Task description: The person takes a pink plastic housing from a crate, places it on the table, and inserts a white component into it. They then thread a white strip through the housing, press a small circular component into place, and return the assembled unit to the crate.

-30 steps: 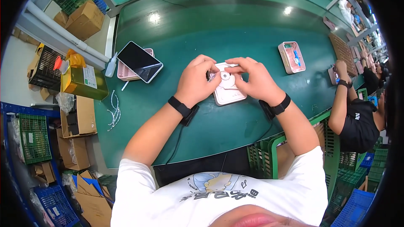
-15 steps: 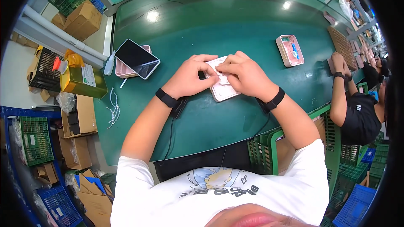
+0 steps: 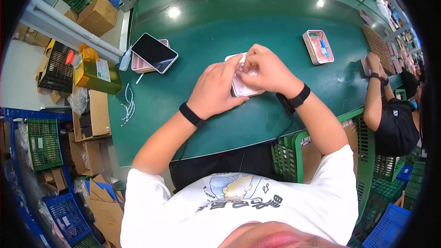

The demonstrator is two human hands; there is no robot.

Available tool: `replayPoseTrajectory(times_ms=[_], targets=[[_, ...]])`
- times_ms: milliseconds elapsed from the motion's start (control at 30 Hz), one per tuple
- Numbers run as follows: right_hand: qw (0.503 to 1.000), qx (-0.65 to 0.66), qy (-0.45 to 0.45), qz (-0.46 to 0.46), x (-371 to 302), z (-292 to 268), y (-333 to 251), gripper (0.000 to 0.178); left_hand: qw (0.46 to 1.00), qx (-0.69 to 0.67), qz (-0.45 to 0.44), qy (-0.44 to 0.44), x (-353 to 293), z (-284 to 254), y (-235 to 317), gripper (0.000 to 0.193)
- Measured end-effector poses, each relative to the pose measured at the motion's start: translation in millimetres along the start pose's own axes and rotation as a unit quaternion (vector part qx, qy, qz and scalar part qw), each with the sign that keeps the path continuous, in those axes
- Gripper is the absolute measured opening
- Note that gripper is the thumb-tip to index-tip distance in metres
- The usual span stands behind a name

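Note:
A pale pink-and-white plastic case (image 3: 240, 90) rests on the green bench in front of me, partly covered by both hands. My left hand (image 3: 214, 86) holds it along its left side, with the fingers over the top and the thumb at the near edge. Over the case's upper right part, my right hand (image 3: 270, 72) has its thumb and fingers drawn together in a pinch. What lies between those fingertips is hidden. Black bands circle both wrists.
At the left, a phone (image 3: 155, 53) lies on a pink case (image 3: 139, 64), near a small bottle (image 3: 125, 59), white cords (image 3: 128, 105) and a yellow-green can (image 3: 97, 76). An open pink shell (image 3: 318, 48) with blue wires sits right. Another person's hands (image 3: 374, 63) work at far right.
My left hand has shifted from pinching at the case's middle to holding its left side. My right hand still works over the case. The view has tilted slightly.

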State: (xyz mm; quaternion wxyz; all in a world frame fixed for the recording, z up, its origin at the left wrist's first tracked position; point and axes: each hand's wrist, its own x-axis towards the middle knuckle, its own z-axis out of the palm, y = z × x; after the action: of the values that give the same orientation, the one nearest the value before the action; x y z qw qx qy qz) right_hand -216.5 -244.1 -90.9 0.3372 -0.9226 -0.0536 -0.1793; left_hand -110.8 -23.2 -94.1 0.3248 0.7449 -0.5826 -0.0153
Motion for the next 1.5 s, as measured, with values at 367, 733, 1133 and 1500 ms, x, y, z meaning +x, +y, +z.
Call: replayPoseTrajectory(times_ms=[367,733,1133,1500], targets=[[0.987,-0.013,-0.102,0.123,3,-18,-8,0.020,0.996,-0.078,0.021,-0.047,-9,-3,-15,0.093],[0.998,0.019,-0.066,0.016,-6,-17,26,0.017,0.990,0.077,0.086,-0.082,3,-11,2,0.075],[0.978,0.154,-0.105,0.099,-3,-21,41,0.020,0.980,0.127,0.150,-0.026,-2,0,-1,0.074],[0.986,0.097,-0.114,0.078,1,-17,42,0.025,0.993,0.045,0.107,-0.023,-5,0,-6,0.063]])
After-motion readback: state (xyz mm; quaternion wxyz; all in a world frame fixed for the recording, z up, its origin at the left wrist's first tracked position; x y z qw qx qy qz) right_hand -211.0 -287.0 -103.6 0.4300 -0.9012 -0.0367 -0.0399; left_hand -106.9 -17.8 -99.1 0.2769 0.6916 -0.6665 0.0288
